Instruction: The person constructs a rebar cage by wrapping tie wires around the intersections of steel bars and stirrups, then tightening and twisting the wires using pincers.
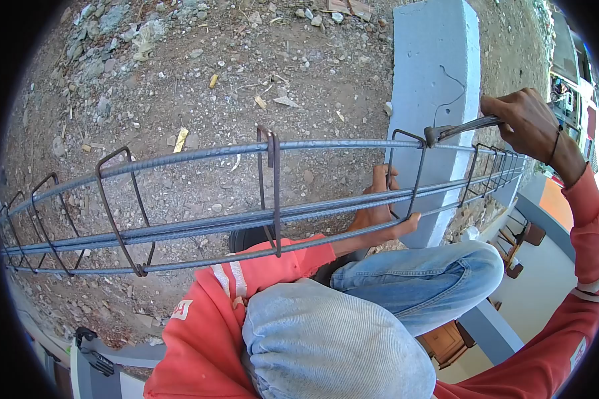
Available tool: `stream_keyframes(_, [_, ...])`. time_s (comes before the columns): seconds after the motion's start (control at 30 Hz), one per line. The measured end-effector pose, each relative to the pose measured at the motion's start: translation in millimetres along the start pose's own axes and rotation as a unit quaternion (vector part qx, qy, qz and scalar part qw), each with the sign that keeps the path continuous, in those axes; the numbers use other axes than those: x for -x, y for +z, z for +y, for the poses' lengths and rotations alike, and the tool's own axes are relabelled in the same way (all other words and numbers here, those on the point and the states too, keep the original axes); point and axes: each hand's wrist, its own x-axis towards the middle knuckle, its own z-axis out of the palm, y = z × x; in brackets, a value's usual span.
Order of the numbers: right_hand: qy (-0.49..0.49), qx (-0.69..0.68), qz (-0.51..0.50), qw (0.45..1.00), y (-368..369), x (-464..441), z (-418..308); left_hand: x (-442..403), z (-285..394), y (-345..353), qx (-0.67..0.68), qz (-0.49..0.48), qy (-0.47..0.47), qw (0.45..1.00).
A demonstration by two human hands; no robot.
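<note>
A long rebar cage (199,156) of ribbed bars and bent stirrups crosses in front of me. My left hand (379,206) reaches behind its bars near a stirrup (420,169), fingers up at the middle bars and thumb by the near bar. In my right hand (529,123) are the handles of metal pincers (459,128). Their jaws sit at the far bar, by that stirrup's top corner. A thin tie wire (460,83) curves up from the jaws. Partly hidden by the bars is the left palm.
Under the cage runs a light blue concrete beam (429,53). Rubble and stones cover the dirt ground (199,86). My jeans-covered knees (333,332) are close below the cage. At right are a building and wooden furniture (446,342).
</note>
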Motion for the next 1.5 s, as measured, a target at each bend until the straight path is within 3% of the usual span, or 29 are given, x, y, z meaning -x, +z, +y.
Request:
stream_keyframes(0.17, [-0.052, -0.083, -0.007, 0.995, -12.7, 10.5, 1.2, 0.8, -1.6, 1.3, 0.022, -0.009, -0.017, 1.000])
stream_keyframes(0.23, [0.017, -0.001, -0.014, 1.000, -30.7, 12.0, -20.3, 1.2, -0.3, 1.4, 0.040, -0.015, -0.029, 0.999])
stream_keyframes(0.37, [0.040, 0.138, 0.035, 0.989, -29.1, 16.2, -39.2, 0.4, 0.2, 2.0, 0.032, -0.015, -0.038, 0.999])
stream_keyframes(0.43, [-0.025, 0.251, 0.075, 0.965, -23.7, 15.6, -33.3, 0.1, 0.1, 2.6, 0.047, -0.009, -0.030, 0.998])
stream_keyframes(0.5, [-0.039, 0.268, 0.126, 0.954, -16.4, 18.6, -19.8, 1.0, 2.1, 1.6, 0.051, -0.014, -0.038, 0.998])
stream_keyframes(0.57, [-0.107, 0.322, 0.252, 0.906, -16.6, 18.3, -5.9, -0.2, 3.6, 0.7, 0.056, -0.012, -0.044, 0.997])
stream_keyframes(0.83, [-0.147, 0.261, 0.293, 0.908, -19.2, 1.8, -1.8, -1.0, 5.2, -1.6, 0.027, -0.020, -0.032, 0.999])
stream_keyframes(0.9, [-0.086, 0.236, 0.245, 0.936, -12.9, 0.5, -5.2, -1.2, 3.5, -0.9, 0.019, -0.015, -0.027, 0.999])
stream_keyframes(1.13, [-0.086, 0.240, 0.254, 0.933, 1.5, -18.0, 17.3, -1.4, 3.8, -0.4, 0.010, -0.005, -0.017, 1.000])
stream_keyframes(1.37, [-0.229, 0.229, 0.302, 0.897, 12.4, -79.9, 44.9, -0.9, 2.2, 0.7, 0.017, 0.007, -0.007, 1.000])
stream_keyframes(1.43, [-0.256, 0.135, 0.229, 0.930, 23.8, -100.1, 49.4, -0.6, 4.4, -0.8, 0.003, 0.003, -0.022, 1.000])
stream_keyframes(1.5, [-0.282, 0.110, 0.261, 0.917, 29.0, -110.2, 49.0, 0.1, 0.9, 0.0, 0.002, 0.002, -0.019, 1.000])
